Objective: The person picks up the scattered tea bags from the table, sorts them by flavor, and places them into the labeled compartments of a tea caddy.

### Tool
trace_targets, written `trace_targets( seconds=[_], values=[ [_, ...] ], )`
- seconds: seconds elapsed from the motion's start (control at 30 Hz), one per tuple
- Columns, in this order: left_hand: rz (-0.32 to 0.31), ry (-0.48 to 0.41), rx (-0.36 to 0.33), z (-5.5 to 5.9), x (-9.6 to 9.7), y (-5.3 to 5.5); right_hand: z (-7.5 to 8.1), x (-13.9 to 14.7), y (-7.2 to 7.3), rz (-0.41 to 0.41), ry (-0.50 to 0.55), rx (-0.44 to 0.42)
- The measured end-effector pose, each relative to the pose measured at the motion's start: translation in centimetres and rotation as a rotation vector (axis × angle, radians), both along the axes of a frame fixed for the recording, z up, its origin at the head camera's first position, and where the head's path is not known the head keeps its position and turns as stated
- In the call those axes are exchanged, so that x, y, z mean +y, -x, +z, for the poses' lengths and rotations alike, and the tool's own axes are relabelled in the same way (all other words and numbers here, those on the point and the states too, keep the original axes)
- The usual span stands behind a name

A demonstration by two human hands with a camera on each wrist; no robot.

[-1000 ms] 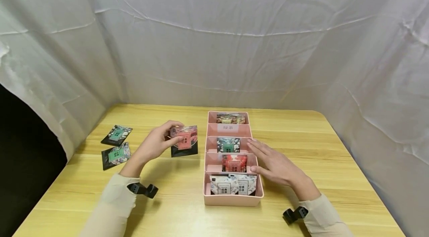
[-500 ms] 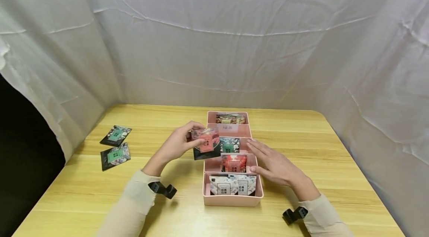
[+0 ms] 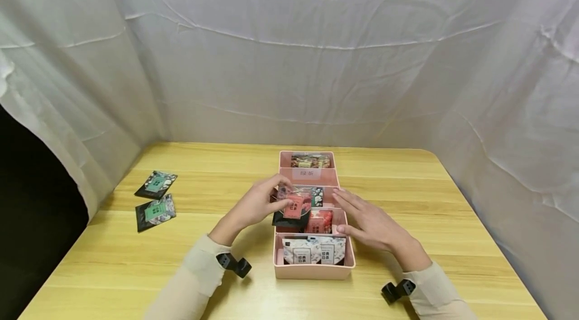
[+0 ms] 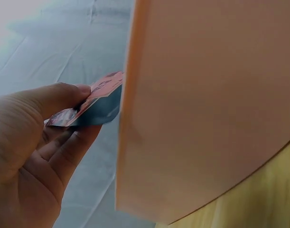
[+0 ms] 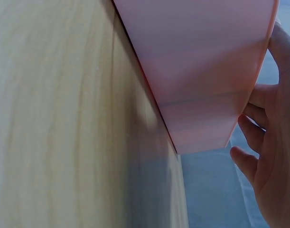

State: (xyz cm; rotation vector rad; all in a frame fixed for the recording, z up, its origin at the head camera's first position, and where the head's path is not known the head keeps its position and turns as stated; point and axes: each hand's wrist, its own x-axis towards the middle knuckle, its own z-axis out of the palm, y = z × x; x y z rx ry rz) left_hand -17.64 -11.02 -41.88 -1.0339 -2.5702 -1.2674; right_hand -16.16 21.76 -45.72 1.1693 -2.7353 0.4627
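My left hand (image 3: 255, 207) pinches a black tea sachet (image 3: 294, 210) with a pink label between thumb and fingers. It holds the sachet tilted over the middle of a pink divided box (image 3: 313, 273), partly covering a green-labelled sachet (image 3: 318, 196) and a red sachet (image 3: 322, 221) in their compartments. In the left wrist view, the held sachet (image 4: 101, 100) is at the upper edge of the box's side wall (image 4: 201, 104). My right hand (image 3: 373, 222) rests along the box's right rim, its fingers loosely extended; the right wrist view shows those fingertips (image 5: 253, 133) at the rim.
White sachets (image 3: 302, 251) stand in the front compartment, and yellow-labelled sachets (image 3: 310, 161) fill the back one. A paper label (image 3: 306, 174) marks a divider. Two green-labelled sachets, one farther back (image 3: 156, 183) and one nearer (image 3: 156, 211), lie at the table's left. Pale curtains (image 3: 289, 59) surround the table.
My left hand has carried the pink-labelled sachet rightward from beside the box to over its middle compartments, and slightly nearer. The right hand has stayed at the rim.
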Motion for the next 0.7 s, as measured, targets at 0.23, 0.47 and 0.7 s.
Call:
trace_targets(
  seconds=[0.23,0.47,0.7],
  values=[
    [-0.009,0.008,0.035,-0.5,1.0,-0.2,0.0,0.0,0.1,0.008,0.001,0.014],
    [0.057,0.184,0.178,-1.0,1.6,-0.3,-0.1,0.0,0.1,0.011,-0.005,0.032],
    [0.088,0.351,0.395,-1.2,1.6,-0.5,-0.1,-0.1,0.0,0.006,-0.002,0.026]
  ],
)
